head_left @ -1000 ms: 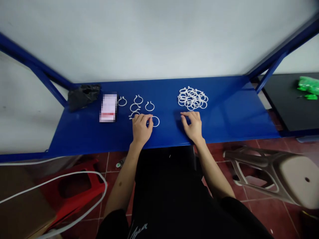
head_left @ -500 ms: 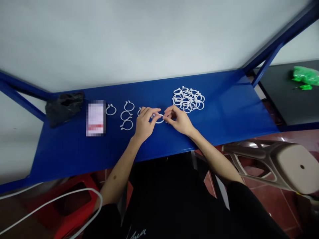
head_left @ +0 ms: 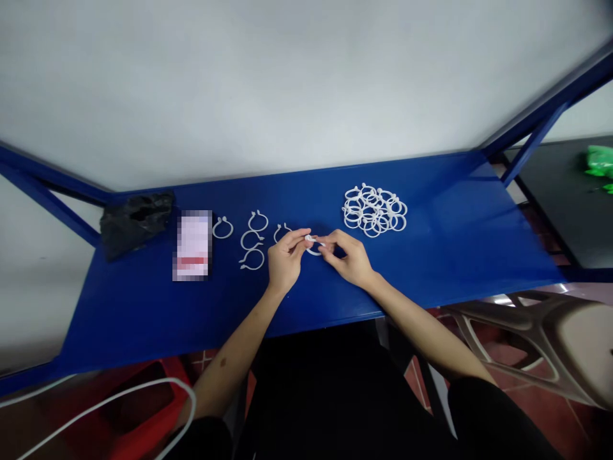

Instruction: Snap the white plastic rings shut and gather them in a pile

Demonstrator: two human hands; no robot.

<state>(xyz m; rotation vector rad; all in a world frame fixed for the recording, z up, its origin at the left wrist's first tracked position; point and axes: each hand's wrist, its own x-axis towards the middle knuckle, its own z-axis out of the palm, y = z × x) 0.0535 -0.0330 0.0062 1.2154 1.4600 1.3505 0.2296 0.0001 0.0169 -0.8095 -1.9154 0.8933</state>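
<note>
A white plastic ring (head_left: 314, 252) is pinched between my two hands above the front half of the blue table. My left hand (head_left: 286, 260) grips it by the thumb and forefinger at a small white knob on its upper left. On the other side, my right hand (head_left: 350, 257) closes its fingertips on the ring's right edge. Fingers hide part of the ring. Just beyond my left hand lies a partly covered ring with spread ends (head_left: 280, 231). Farther left rest several similar open rings (head_left: 251, 240) and a single ring (head_left: 223, 228).
Interlocked white rings form a pile (head_left: 373, 211) at the back right of the blue table (head_left: 445, 217). To the left lie a blurred-out phone-shaped item (head_left: 193, 246) and a black plastic bag (head_left: 136, 223). A beige stool (head_left: 550, 332) stands at right, a red one (head_left: 129, 409) at lower left.
The view has tilted, so the table and items sit lower and farther right in the picture. My fingertips have come closer together on the ring, the left ones now at its knob.
</note>
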